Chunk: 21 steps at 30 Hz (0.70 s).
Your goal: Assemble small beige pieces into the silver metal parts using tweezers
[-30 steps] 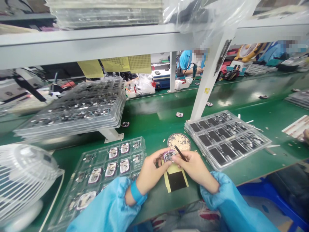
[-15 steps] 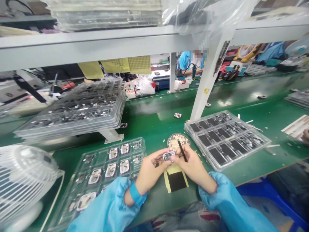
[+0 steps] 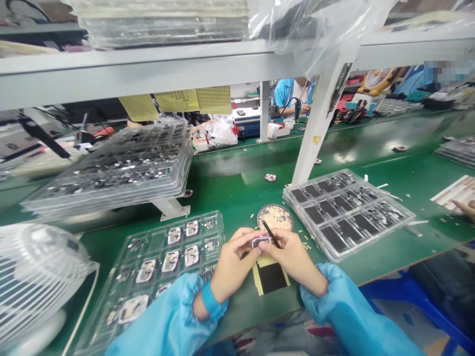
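Observation:
My left hand is closed, pinching a small smartwatch case with a purple rim by its left side. The case is tilted, and parts sit inside it. My right hand is closed too. A slim black tool slants up between its fingers, and its lower end is hidden in the hand. The right thumb presses on the front of the case. Below the hands lies a black pad edged with yellow tape. Just beyond them stands a round dish of tiny beige pieces.
On the left, a clear tray holds several watch cases, beside a white fan. Stacked trays rise behind it. Trays of black screens lie on the right, near a shelf post. Another person's hand touches a paper sheet.
The black tool has shifted left and leans more. My right thumb has come further over the case, and both hands are closer together. At the far right, another person's hand has moved onto the paper.

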### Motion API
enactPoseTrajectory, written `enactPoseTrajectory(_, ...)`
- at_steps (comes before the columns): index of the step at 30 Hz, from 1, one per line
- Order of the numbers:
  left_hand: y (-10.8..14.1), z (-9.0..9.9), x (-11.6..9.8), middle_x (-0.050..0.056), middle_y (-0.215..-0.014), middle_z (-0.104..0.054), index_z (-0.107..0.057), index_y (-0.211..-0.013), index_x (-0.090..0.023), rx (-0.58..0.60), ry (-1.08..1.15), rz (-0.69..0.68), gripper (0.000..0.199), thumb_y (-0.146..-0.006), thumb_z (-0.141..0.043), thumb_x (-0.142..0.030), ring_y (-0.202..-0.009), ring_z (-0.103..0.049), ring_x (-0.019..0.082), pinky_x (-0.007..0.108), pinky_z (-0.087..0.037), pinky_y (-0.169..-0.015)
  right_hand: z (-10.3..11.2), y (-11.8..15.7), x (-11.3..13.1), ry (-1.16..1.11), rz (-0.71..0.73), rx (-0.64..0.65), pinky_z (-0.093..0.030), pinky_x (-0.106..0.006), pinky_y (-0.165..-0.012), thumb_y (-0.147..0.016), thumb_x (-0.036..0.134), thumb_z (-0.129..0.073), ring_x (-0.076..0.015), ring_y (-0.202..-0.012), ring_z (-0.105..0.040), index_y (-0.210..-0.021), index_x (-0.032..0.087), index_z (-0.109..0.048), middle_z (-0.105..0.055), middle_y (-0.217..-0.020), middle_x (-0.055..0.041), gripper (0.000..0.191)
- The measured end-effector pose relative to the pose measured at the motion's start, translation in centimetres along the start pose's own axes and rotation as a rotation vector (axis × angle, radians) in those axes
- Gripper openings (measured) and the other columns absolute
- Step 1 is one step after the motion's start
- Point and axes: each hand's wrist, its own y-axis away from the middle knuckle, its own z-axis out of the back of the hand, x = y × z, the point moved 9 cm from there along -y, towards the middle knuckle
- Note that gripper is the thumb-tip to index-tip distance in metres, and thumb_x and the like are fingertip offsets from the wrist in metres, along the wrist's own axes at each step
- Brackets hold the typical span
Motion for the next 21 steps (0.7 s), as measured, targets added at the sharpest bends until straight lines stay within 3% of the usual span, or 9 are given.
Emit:
enactPoseTrajectory(5, 0.4, 0.1, 0.6, 0.007, -0.1, -0.07, -0.075, -0.117, -0.024, -0.005, -0.225, 0.077, 0.029, -0.089, -0.069, -0.027, -0.09, -0.064, 0.022, 0.031, -0.052, -0.082, 0.7, 0.2, 0.5, 0.127, 0.025, -0.06, -0.045, -0.027, -0.065, -0.078, 0.041, -0.076, -0.0168, -0.07, -0.059, -0.08, 0.015, -0.064, -0.066, -0.075, -0.0024, 0.029)
enactPoseTrajectory(12, 1.1, 0.0, 0.1, 0.006, -0.09, -0.069, -0.078, -0.109, -0.023, -0.088, -0.224, 0.063, 0.023, -0.089, -0.069, -0.031, -0.081, -0.062, 0.02, 0.028, -0.048, -0.073, 0.4, 0.7, 0.6, 0.112, 0.06, -0.105, -0.041, -0.026, -0.06, -0.079, 0.039, -0.074, -0.015, -0.064, -0.054, -0.074, 0.017, -0.055, -0.059, -0.067, -0.0001, 0.03)
enactPoseTrajectory(16, 1.1, 0.1, 0.4, 0.005, -0.087, -0.069, -0.078, -0.106, -0.021, -0.118, -0.205, 0.054, 0.022, -0.088, -0.07, -0.031, -0.079, -0.061, 0.019, 0.028, -0.048, -0.072, 0.9, 0.4, -0.1, 0.201, 0.048, -0.093, -0.042, -0.026, -0.059, -0.079, 0.041, -0.076, -0.0151, -0.063, -0.054, -0.077, 0.015, -0.063, -0.061, -0.068, -0.0007, 0.029)
enactPoseTrajectory(18, 1.0, 0.0, 1.0, 0.007, -0.092, -0.069, -0.078, -0.106, -0.02, -0.11, -0.147, 0.089, 0.024, -0.087, -0.069, -0.031, -0.083, -0.063, 0.021, 0.029, -0.049, -0.074, 1.5, 0.3, 0.6, 0.312, 0.106, -0.103, -0.047, -0.028, -0.064, -0.076, 0.041, -0.08, -0.0176, -0.072, -0.059, -0.087, 0.015, -0.069, -0.065, -0.077, -0.003, 0.03)
enactPoseTrajectory(21, 0.8, 0.2, 0.9, 0.005, -0.085, -0.066, -0.078, -0.106, -0.021, -0.116, -0.218, 0.078, 0.023, -0.086, -0.068, -0.027, -0.077, -0.06, 0.018, 0.028, -0.048, -0.07, 2.2, 0.6, 3.2, 0.42, 0.338, -0.118, -0.051, -0.031, -0.078, -0.081, 0.036, -0.079, -0.0207, -0.09, -0.062, -0.106, 0.018, -0.07, -0.067, -0.097, -0.0066, 0.032)
